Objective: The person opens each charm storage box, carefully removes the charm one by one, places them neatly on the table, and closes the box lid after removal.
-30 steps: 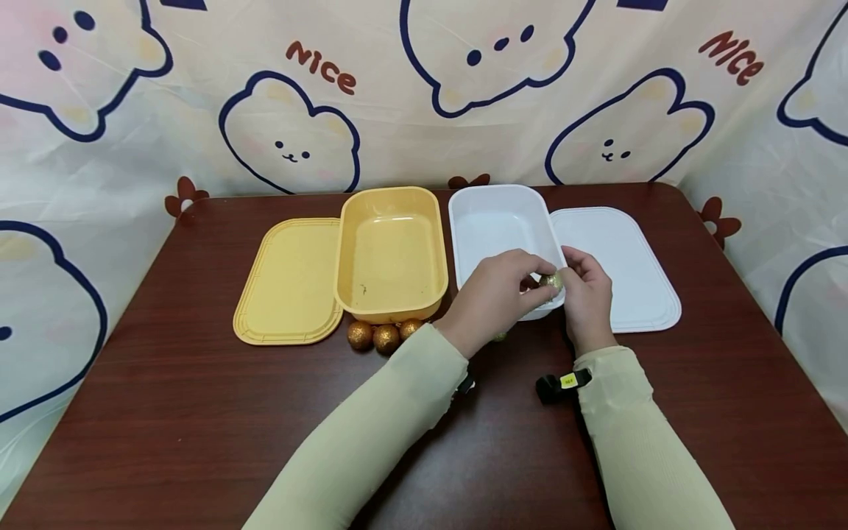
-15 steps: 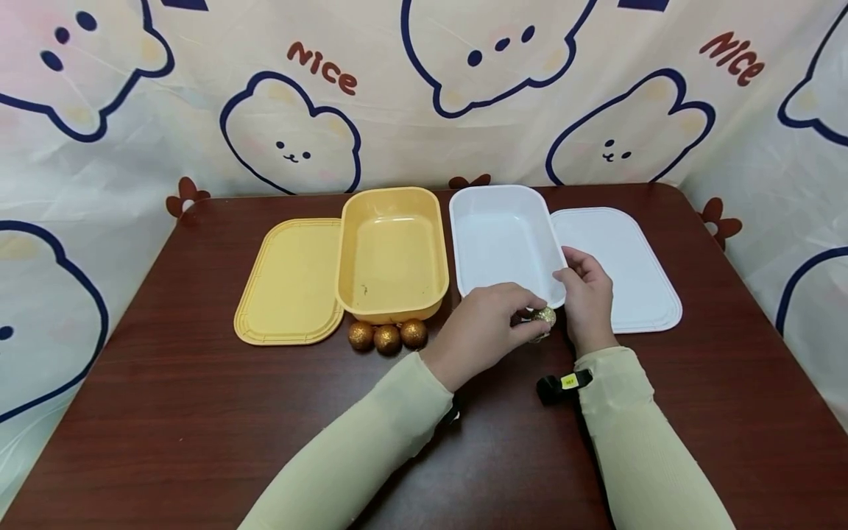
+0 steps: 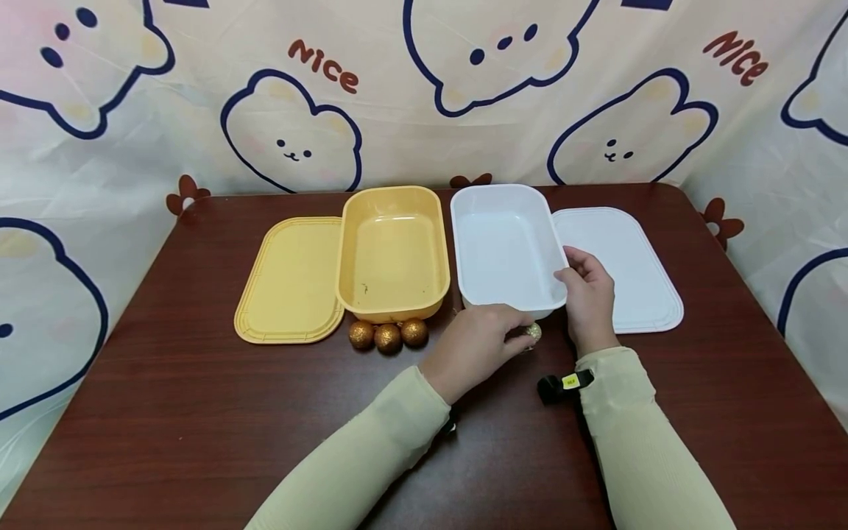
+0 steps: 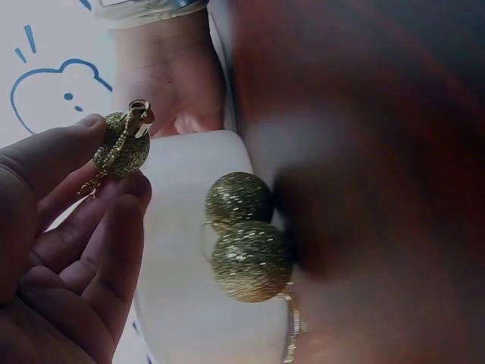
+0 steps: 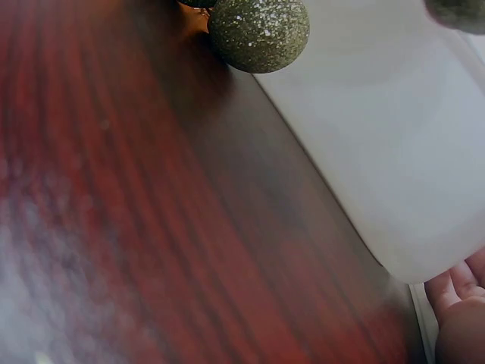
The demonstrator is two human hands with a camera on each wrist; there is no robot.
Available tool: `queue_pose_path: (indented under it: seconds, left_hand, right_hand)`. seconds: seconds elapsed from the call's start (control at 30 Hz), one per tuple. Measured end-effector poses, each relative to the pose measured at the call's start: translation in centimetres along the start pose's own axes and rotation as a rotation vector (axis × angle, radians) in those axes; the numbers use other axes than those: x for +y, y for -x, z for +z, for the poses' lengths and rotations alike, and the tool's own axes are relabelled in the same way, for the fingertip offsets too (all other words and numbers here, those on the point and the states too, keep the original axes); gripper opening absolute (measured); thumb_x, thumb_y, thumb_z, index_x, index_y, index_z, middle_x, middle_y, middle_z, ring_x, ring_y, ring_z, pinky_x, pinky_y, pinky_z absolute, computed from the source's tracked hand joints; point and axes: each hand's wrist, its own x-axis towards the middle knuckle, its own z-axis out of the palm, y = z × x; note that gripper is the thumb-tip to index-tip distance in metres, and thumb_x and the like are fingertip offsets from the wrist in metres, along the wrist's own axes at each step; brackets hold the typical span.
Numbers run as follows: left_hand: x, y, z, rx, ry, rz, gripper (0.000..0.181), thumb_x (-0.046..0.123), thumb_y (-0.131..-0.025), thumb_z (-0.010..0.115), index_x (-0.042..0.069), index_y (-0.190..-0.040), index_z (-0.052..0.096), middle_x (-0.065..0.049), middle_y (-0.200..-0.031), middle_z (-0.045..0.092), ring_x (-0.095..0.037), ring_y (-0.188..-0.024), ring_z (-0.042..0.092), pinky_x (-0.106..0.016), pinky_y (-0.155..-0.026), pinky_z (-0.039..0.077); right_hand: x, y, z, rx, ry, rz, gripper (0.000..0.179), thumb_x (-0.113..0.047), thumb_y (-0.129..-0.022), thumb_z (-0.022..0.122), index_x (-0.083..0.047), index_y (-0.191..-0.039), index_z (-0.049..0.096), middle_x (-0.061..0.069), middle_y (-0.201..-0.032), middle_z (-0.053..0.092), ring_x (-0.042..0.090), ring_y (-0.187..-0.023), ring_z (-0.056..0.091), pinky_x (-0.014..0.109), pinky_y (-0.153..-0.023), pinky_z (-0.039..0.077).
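My left hand (image 3: pixel 467 350) pinches a pale gold glitter bauble (image 4: pixel 125 148) between thumb and fingertips, just in front of the white plastic box (image 3: pixel 506 250). A metal cap and a thin gold string show on this bauble in the left wrist view. Two more glitter baubles (image 4: pixel 251 262) lie on the table against the box's front wall; from the head, the left hand covers them. My right hand (image 3: pixel 589 302) grips the box at its near right corner, thumb over the rim and fingers outside. Inside, the white box holds nothing.
A yellow box (image 3: pixel 394 254) stands left of the white one, with a yellow lid (image 3: pixel 288 283) beside it. Three copper-coloured baubles (image 3: pixel 388 338) line its front. To the right lies a white lid (image 3: pixel 626 272). A printed curtain (image 3: pixel 464 132) hangs behind the brown table (image 3: pixel 199 412).
From over the white box's near rim, my left hand has come down and back toward me with the bauble, now in front of the box. The right hand has kept its place.
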Motion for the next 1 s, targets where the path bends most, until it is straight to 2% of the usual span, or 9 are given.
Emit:
queue_pose_path:
  seconds: [0.23, 0.57, 0.7, 0.9, 1.0]
  left_hand:
    - [-0.8, 0.6, 0.1, 0.024, 0.095, -0.039, 0.017, 0.031, -0.094, 0.073, 0.018, -0.104, 0.078, 0.008, -0.100, 0.074, -0.004, -0.092, 0.067, -0.019, -0.080, 0.051]
    - [-2.4, 2.5, -1.0, 0.046, 0.189, -0.144, 0.018, 0.025, -0.091, 0.076, 0.015, -0.107, 0.077, 0.005, -0.102, 0.074, -0.009, -0.090, 0.068, -0.023, -0.077, 0.053]
    - [-3.0, 3.0, -1.5, 0.052, 0.185, -0.152, 0.019, 0.021, -0.090, 0.077, 0.013, -0.107, 0.077, 0.002, -0.103, 0.074, -0.011, -0.091, 0.068, -0.026, -0.079, 0.053]
    - [-3.5, 3.0, -2.1, 0.007, 0.158, -0.178, 0.018, 0.018, -0.089, 0.078, 0.011, -0.106, 0.077, 0.003, -0.103, 0.075, -0.010, -0.088, 0.066, -0.026, -0.079, 0.053]
    - [-3.4, 3.0, -2.4, -0.010, 0.134, -0.213, 0.017, 0.017, -0.089, 0.078, 0.011, -0.104, 0.077, 0.003, -0.101, 0.075, -0.012, -0.087, 0.067, -0.027, -0.078, 0.053]
  right_hand:
    - [-0.1, 0.0, 0.0, 0.006, 0.008, 0.007, 0.039, 0.001, -0.091, 0.054, -0.004, -0.128, 0.066, 0.005, -0.117, 0.064, 0.016, -0.106, 0.059, 0.024, -0.083, 0.052]
    - [-0.3, 0.0, 0.1, 0.016, 0.027, 0.043, 0.040, 0.001, -0.091, 0.054, -0.005, -0.129, 0.065, 0.007, -0.121, 0.063, 0.016, -0.109, 0.058, 0.024, -0.085, 0.051]
    - [-0.3, 0.1, 0.0, 0.016, 0.037, 0.052, 0.040, 0.000, -0.092, 0.054, -0.006, -0.130, 0.065, 0.007, -0.123, 0.063, 0.016, -0.111, 0.058, 0.024, -0.086, 0.050]
    - [-0.4, 0.1, 0.0, 0.010, 0.032, 0.056, 0.039, -0.002, -0.094, 0.055, -0.007, -0.131, 0.065, 0.007, -0.125, 0.062, 0.016, -0.112, 0.057, 0.025, -0.088, 0.050]
    - [-0.4, 0.0, -0.1, 0.005, 0.031, 0.051, 0.038, -0.003, -0.095, 0.055, -0.007, -0.131, 0.064, 0.007, -0.125, 0.062, 0.016, -0.112, 0.057, 0.025, -0.088, 0.050]
